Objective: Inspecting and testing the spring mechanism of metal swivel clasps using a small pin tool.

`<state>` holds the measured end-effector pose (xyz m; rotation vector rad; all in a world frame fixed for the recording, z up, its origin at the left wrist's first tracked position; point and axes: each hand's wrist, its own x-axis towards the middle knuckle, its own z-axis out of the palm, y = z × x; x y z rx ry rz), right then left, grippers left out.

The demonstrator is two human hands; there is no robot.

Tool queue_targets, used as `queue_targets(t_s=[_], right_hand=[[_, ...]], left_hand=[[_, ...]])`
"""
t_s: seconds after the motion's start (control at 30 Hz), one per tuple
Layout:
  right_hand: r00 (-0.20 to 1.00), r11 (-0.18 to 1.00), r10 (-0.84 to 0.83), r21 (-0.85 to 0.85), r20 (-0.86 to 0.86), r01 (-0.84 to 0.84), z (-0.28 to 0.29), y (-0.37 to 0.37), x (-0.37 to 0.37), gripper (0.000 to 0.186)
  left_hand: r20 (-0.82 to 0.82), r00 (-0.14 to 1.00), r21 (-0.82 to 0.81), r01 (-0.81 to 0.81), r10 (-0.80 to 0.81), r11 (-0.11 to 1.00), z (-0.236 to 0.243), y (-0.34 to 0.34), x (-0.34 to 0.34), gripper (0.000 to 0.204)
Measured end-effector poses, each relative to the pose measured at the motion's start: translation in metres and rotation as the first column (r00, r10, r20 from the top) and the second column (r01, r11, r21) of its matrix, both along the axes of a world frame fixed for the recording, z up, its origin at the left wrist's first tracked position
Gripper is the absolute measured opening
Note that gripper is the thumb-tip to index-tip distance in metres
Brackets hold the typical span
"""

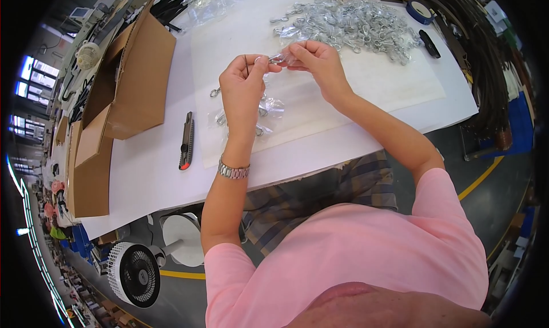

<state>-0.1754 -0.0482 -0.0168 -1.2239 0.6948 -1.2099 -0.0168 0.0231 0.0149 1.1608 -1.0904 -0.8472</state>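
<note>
Above the white table [320, 139], my two hands meet at a small shiny metal piece [275, 59] and a clear plastic bag [286, 56]. The fingertips of my left hand [243, 82] pinch the metal piece; a thin dark stick-like thing [246, 66] shows between its fingers. My right hand [322, 65] pinches the bag around the other end. Whether the piece is inside the bag, I cannot tell. Beneath my left wrist lie several metal pieces with ring ends [260, 129], some in clear bags, partly hidden by my arm.
A heap of bagged metal ring-ended pieces [354, 28] spreads at the back. Left of my forearm lies a utility knife [187, 141], near an open cardboard box [143, 70]. At the back right are blue tape [420, 12] and a black object [429, 44]. A fan [134, 273] stands below.
</note>
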Motion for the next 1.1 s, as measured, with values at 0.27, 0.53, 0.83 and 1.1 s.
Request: queue_targets(t_s=[0.27,0.53,0.83,1.1], right_hand=[[0.999,0.999,0.031,0.011,0.019,-0.031,0.002,0.007,0.0,0.027],[0.978,0.986,0.151,0.045,0.141,-0.159,0.004,0.008,-0.003,0.03],[0.991,0.994,0.095,0.054,0.096,-0.1,-0.002,0.012,0.004,0.034],[0.993,0.994,0.107,0.032,0.056,-0.109,0.0,0.012,0.0,0.034]], left_hand=[[0.037,0.999,0.034,0.009,-0.01,0.999,-0.008,-0.004,-0.003,0.017],[0.059,0.998,0.044,-0.015,0.013,0.999,-0.006,-0.002,-0.003,0.016],[-0.214,0.977,-0.029,0.006,-0.012,1.0,-0.011,-0.003,-0.003,0.02],[0.05,0.999,0.106,0.014,-0.02,0.994,-0.005,0.0,-0.005,0.02]])
